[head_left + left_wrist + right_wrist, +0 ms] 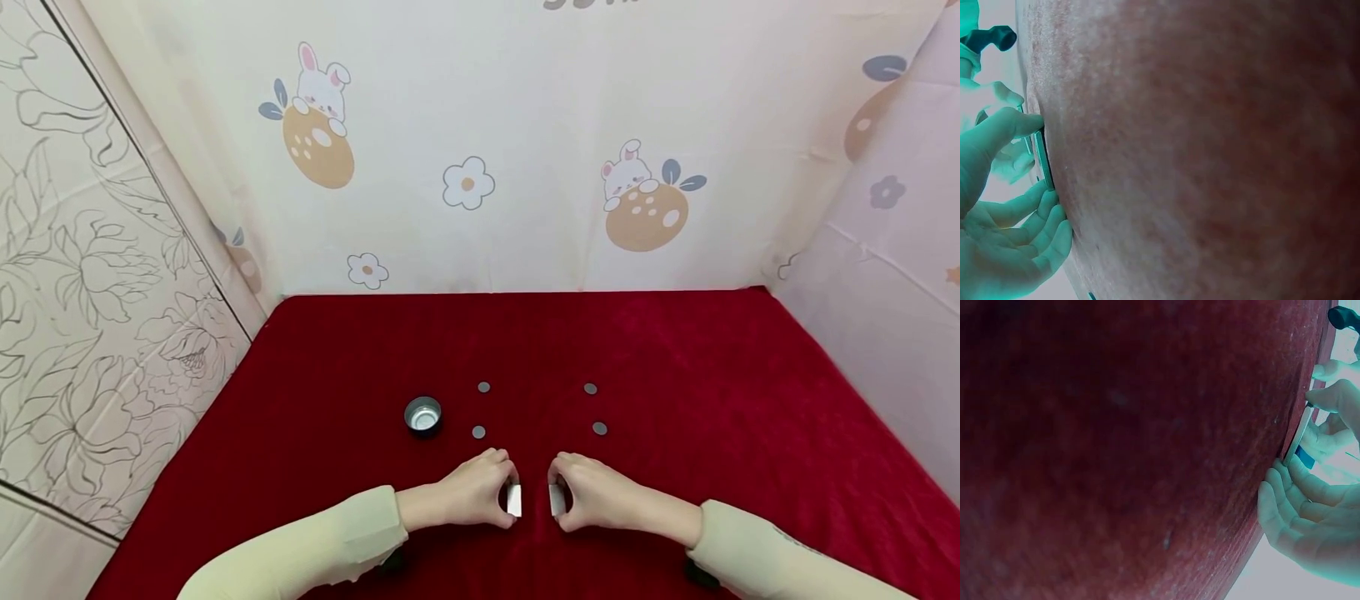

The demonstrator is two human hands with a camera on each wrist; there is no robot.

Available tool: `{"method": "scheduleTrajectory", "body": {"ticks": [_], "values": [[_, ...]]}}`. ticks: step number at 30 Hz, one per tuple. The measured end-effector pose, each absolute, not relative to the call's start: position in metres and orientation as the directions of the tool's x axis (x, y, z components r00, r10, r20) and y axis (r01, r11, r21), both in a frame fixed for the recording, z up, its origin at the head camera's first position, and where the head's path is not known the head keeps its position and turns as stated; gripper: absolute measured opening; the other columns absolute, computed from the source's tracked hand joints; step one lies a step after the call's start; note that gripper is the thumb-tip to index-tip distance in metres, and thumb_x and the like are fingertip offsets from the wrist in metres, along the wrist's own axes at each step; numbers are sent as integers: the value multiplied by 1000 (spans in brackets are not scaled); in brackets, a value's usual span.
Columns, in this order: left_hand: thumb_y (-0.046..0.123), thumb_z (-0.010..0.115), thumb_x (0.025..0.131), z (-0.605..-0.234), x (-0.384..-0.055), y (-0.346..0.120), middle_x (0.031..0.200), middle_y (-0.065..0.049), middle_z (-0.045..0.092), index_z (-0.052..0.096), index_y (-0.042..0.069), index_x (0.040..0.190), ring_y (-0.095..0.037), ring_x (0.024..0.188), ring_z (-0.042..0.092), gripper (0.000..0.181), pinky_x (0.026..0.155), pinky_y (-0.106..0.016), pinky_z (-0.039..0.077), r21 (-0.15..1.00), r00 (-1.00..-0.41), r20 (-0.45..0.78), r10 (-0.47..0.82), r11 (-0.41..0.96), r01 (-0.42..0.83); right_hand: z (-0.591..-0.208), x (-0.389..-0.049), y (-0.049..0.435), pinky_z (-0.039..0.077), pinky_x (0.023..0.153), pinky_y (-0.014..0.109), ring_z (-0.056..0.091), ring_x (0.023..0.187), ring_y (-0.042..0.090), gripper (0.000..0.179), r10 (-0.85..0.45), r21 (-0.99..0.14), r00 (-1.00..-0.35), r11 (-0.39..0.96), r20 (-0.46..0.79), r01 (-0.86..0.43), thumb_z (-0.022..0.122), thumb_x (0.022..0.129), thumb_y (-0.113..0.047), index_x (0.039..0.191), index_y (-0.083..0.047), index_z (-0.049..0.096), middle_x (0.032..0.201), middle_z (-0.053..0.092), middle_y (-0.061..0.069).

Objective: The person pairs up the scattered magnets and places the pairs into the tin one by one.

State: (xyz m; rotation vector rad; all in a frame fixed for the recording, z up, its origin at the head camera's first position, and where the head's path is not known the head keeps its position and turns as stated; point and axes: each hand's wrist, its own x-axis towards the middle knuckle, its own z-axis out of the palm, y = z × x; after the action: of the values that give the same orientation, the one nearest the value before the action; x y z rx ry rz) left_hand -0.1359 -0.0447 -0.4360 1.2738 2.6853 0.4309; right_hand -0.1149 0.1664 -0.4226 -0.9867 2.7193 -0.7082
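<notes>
My left hand [474, 490] pinches a small flat silvery rectangular piece [514, 501] on edge between thumb and fingers. Facing it across a narrow gap, my right hand [596, 493] holds a similar piece [557, 500] the same way. Both hands are low over the red cloth. In the left wrist view the left hand's piece [1043, 156] appears as a thin strip close to the cloth. The right wrist view likewise shows the right hand's piece [1298, 434] edge-on, spanning thumb to fingertips. What the pieces are cannot be told.
Several small grey discs lie beyond the hands, among them one at the left [478, 432] and one at the right [599, 428]. A small round metal tin [423, 415] stands left of them. Red cloth [675, 358] covers the table; a patterned curtain [540, 108] hangs behind.
</notes>
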Motion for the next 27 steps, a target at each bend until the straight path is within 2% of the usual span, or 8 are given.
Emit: {"method": "scheduleTrajectory", "body": {"ticks": [10,18,27], "values": [[30,74,65,-436,-136,-39,79,8,48,61,11,86,-2,73,41,32,63,-8,35,307,-638,20,770,603,737,-421,-115,157,40,58,17,40,65,1,31,-641,-479,-767,673,2,-563,72,58,-14,82,-9,53,76,46,-8],[27,76,62,-439,-130,-31,75,8,46,59,12,81,-3,70,40,30,62,-8,33,303,-634,37,773,596,744,-423,-111,147,40,59,18,40,65,2,31,-649,-451,-760,673,19,-586,73,55,-12,77,-10,52,74,46,-8],[30,76,68,-432,-132,-36,84,7,50,60,9,93,-1,76,41,37,66,-10,37,406,-648,-57,759,611,680,-420,-109,144,37,55,20,40,62,2,36,-562,-607,-826,668,-34,-430,79,57,-10,82,-5,54,74,48,-5]]}}
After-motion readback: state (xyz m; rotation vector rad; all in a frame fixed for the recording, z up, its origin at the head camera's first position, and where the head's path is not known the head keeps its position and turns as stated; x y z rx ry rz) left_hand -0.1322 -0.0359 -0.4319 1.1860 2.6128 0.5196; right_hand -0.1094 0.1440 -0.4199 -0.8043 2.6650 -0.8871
